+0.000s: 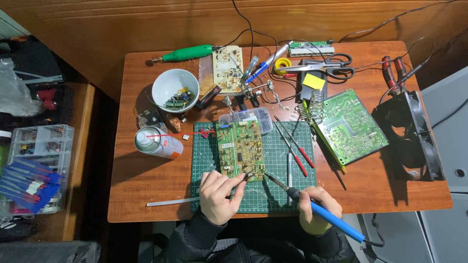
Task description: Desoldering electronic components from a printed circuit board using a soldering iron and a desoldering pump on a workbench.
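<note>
A green circuit board (240, 149) lies upright on the green cutting mat (278, 195) in the middle of the wooden table. My left hand (218, 195) rests at the board's lower edge, its fingers pinched on a thin strand of solder wire beside the board's bottom corner. My right hand (316, 210) grips a blue-handled soldering iron (321, 212); its tip points up-left and meets the board's lower right corner, close to my left fingertips.
Screwdrivers with red handles (298, 155) lie on the mat's right side. A second green board (352, 125) leans by a coil stand, a black fan (414, 136) further right. A spray can (157, 142), white bowl (175, 89), scissors (331, 65) and green rotary tool (187, 53) stand behind.
</note>
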